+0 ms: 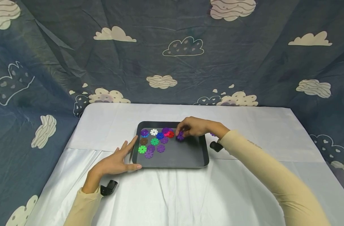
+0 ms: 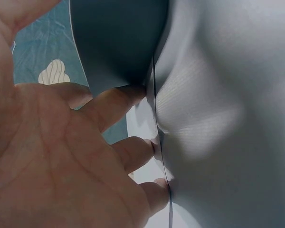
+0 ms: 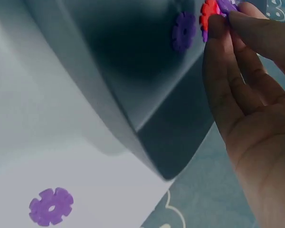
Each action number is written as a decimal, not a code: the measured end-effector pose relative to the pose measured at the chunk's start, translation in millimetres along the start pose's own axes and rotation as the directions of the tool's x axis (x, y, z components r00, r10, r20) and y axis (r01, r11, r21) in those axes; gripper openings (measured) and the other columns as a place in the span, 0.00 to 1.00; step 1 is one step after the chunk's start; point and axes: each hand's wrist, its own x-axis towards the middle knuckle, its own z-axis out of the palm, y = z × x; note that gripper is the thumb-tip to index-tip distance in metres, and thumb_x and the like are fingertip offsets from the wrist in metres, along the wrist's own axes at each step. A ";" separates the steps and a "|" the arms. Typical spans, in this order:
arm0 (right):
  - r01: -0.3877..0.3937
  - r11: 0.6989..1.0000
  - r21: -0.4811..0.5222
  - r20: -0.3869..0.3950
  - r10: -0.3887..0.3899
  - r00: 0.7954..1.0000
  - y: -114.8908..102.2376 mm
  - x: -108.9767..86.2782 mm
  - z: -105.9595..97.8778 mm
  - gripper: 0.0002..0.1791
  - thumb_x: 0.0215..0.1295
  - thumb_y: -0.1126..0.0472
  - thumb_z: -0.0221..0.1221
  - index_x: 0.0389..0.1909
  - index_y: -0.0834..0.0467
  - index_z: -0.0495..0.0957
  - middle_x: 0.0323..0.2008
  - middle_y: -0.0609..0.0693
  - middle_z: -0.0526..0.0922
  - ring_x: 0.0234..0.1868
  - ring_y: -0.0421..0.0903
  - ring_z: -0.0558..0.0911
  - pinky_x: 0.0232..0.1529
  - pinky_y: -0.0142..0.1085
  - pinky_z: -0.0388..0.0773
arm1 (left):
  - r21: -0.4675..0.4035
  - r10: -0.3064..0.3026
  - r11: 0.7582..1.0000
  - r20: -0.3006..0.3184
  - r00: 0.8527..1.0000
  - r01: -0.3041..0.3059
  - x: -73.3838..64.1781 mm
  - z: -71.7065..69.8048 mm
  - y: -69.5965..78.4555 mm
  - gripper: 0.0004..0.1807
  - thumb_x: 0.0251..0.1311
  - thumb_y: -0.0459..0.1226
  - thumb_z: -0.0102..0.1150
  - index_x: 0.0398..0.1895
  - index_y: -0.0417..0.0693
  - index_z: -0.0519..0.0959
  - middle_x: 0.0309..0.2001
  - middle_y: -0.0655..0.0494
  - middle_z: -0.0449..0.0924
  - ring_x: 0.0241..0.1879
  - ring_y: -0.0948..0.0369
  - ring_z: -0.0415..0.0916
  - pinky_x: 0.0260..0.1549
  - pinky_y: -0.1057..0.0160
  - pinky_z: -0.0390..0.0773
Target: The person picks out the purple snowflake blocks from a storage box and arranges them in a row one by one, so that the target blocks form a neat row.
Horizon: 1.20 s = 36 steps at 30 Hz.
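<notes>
A dark grey rectangular tray (image 1: 186, 157) holds several flower-shaped notched discs in its left and back part. My right hand (image 1: 193, 126) reaches over the tray's back right area, and its thumb and fingertips pinch a purple disc (image 3: 226, 6). Beside those fingertips is a red disc (image 3: 209, 15), and another purple disc (image 3: 183, 32) lies on the tray floor. With fingers spread, my left hand (image 1: 115, 161) rests along the tray's left side, thumb at the front left corner. In the left wrist view, the fingertips touch the tray's side wall (image 2: 204, 109).
A loose purple disc (image 3: 51, 207) lies on the white cloth right of the tray. White (image 1: 153, 132), brown (image 1: 143, 141) and bright green (image 1: 142, 149) discs are among those in the tray. A dark cloud-patterned curtain (image 1: 149, 66) hangs behind the table.
</notes>
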 end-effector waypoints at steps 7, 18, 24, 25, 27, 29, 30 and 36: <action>0.006 0.998 0.056 -0.052 -0.003 0.999 3.8 -16.2 -8.4 0.13 0.66 0.73 0.61 0.48 0.60 0.84 0.48 0.50 0.87 0.50 0.46 0.84 0.53 0.39 0.82 | -0.002 0.004 1.000 -0.003 1.000 -0.004 0.8 1.0 -0.6 0.62 0.54 0.60 0.69 0.82 0.68 0.36 0.79 0.32 0.33 0.77 0.32 0.27 0.70 0.26 0.34; -0.032 0.995 0.093 -0.169 0.048 0.985 17.4 -44.9 -21.2 0.13 0.69 0.69 0.60 0.52 0.62 0.82 0.46 0.52 0.87 0.46 0.50 0.86 0.48 0.39 0.83 | 0.005 0.006 1.000 -0.003 1.000 -0.006 -1.0 -1.0 2.0 0.62 0.55 0.58 0.70 0.82 0.66 0.36 0.79 0.30 0.33 0.76 0.30 0.27 0.69 0.26 0.34; -0.060 0.993 0.100 -0.219 0.080 0.972 26.7 -58.3 -24.2 0.13 0.69 0.68 0.61 0.52 0.61 0.83 0.46 0.52 0.87 0.47 0.47 0.86 0.52 0.43 0.83 | 0.002 0.009 1.000 -0.003 1.000 -0.009 -1.0 -0.9 1.3 0.62 0.55 0.58 0.70 0.82 0.66 0.36 0.79 0.32 0.34 0.77 0.33 0.27 0.70 0.27 0.32; -0.064 0.992 0.104 -0.225 0.087 0.971 28.5 -60.7 -24.5 0.13 0.69 0.68 0.61 0.52 0.60 0.83 0.47 0.51 0.87 0.47 0.47 0.86 0.52 0.42 0.82 | 0.002 0.008 1.000 -0.003 1.000 -0.008 -0.9 -1.0 1.3 0.62 0.55 0.58 0.70 0.82 0.67 0.36 0.79 0.32 0.34 0.77 0.33 0.27 0.70 0.27 0.32; -0.072 0.990 0.119 -0.233 0.098 0.967 32.4 -65.7 -25.0 0.13 0.69 0.67 0.61 0.53 0.60 0.82 0.47 0.51 0.87 0.47 0.48 0.86 0.52 0.42 0.82 | 0.001 0.004 1.000 -0.002 1.000 -0.004 -0.5 -0.7 0.9 0.62 0.54 0.58 0.70 0.82 0.67 0.36 0.79 0.32 0.34 0.77 0.33 0.27 0.70 0.26 0.33; -0.081 0.988 0.128 -0.247 0.111 0.963 36.3 -70.8 -25.4 0.13 0.69 0.67 0.61 0.53 0.60 0.82 0.47 0.51 0.87 0.47 0.47 0.85 0.52 0.41 0.82 | 0.003 0.000 1.000 -0.002 1.000 0.000 0.0 -0.6 0.7 0.62 0.54 0.59 0.70 0.82 0.68 0.36 0.80 0.33 0.34 0.77 0.33 0.27 0.70 0.27 0.33; -0.086 0.988 0.131 -0.256 0.117 0.960 38.5 -73.5 -25.5 0.13 0.69 0.67 0.61 0.53 0.60 0.82 0.47 0.50 0.87 0.47 0.47 0.85 0.52 0.40 0.82 | 0.003 0.001 1.000 -0.003 1.000 -0.001 0.1 -0.8 0.7 0.62 0.54 0.59 0.70 0.82 0.67 0.36 0.80 0.33 0.34 0.77 0.33 0.27 0.70 0.27 0.33; -0.104 0.985 0.138 -0.291 0.141 0.946 55.5 -89.3 -22.9 0.12 0.70 0.66 0.61 0.52 0.59 0.83 0.44 0.52 0.87 0.45 0.53 0.86 0.48 0.34 0.81 | -0.006 0.004 1.000 -0.005 1.000 -0.004 -0.3 -0.2 -1.2 0.62 0.54 0.59 0.70 0.82 0.67 0.36 0.80 0.33 0.33 0.77 0.33 0.26 0.70 0.27 0.34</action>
